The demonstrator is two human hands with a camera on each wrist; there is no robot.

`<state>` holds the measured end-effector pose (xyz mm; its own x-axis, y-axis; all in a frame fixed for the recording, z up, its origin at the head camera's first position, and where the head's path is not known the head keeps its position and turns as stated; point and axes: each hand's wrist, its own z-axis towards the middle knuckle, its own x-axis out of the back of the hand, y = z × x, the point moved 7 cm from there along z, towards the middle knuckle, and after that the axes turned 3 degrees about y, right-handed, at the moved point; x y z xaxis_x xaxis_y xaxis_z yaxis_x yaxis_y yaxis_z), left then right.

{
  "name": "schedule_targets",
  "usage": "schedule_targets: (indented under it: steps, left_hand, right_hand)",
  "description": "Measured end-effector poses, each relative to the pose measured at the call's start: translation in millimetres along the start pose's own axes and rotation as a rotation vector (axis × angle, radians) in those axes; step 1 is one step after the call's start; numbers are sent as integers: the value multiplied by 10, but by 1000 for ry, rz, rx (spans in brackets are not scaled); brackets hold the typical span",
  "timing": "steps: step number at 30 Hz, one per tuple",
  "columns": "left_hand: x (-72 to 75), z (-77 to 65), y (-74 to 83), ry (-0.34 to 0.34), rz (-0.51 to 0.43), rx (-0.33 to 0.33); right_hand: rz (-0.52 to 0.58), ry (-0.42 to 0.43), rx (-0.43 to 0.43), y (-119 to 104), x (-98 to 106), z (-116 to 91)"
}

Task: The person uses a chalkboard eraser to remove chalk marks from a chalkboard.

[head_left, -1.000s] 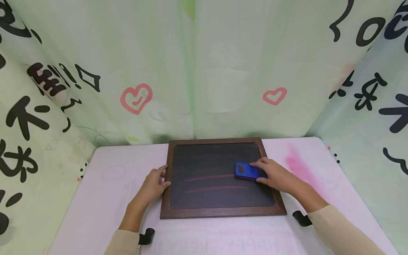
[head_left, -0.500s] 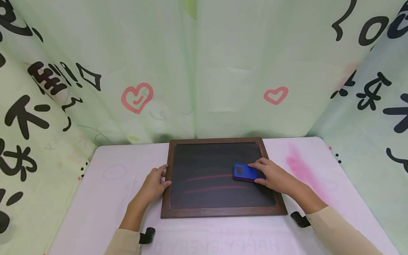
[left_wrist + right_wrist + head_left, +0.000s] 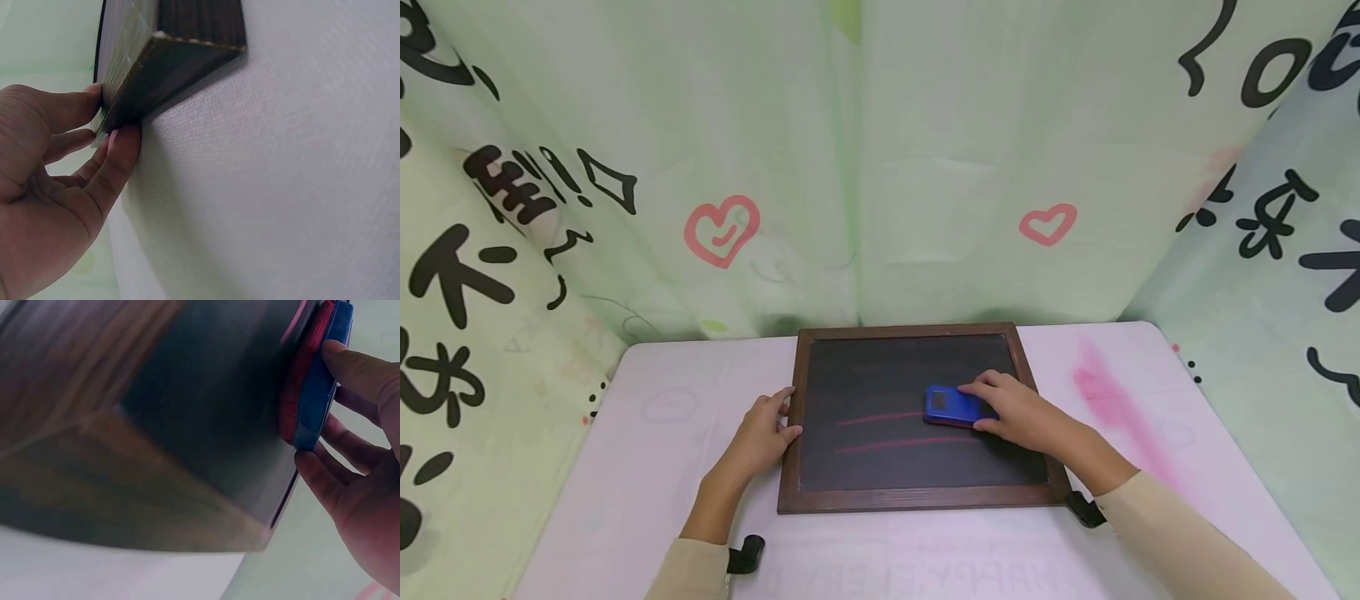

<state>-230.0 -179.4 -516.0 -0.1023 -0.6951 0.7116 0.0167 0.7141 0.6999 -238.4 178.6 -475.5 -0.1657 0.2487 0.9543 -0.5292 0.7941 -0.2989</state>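
Note:
A small blackboard [image 3: 880, 367] in a brown wooden frame lies on the white table, with two pink chalk lines [image 3: 880, 447] across its middle. My left hand [image 3: 762, 435] holds the frame's left side; in the left wrist view its thumb and fingers pinch the frame's edge [image 3: 159, 75]. My right hand [image 3: 1018, 412] grips a blue board eraser [image 3: 951, 403] between thumb and fingers. The right wrist view shows the eraser's red pad [image 3: 297, 394] against the black surface. The upper line runs up to the eraser's left end; the part beneath it is hidden.
The white tabletop [image 3: 670, 467] has a pink smear [image 3: 1108, 392] right of the blackboard. Pale green curtains [image 3: 925, 150] with black lettering and hearts stand behind and at both sides. A black wrist-worn device [image 3: 747, 555] sits at each wrist.
My right hand has slid the eraser leftward along the upper pink line, and less of that line shows. The left hand and the blackboard stay in place.

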Motion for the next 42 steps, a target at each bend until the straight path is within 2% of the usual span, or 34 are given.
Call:
schedule_targets:
  steps: [14,27,42]
  left_hand:
    - [-16,13,-33,0,4,-4]
    - [12,-2,24,-1,-2,-19]
    - [15,9,13,3,-8,-10]
  right_hand:
    - [1,-57,38,-296,-113,276]
    - [-10,-85,100,-590,-194,524]
    - [-45,-123,149,-1068,-349,906]
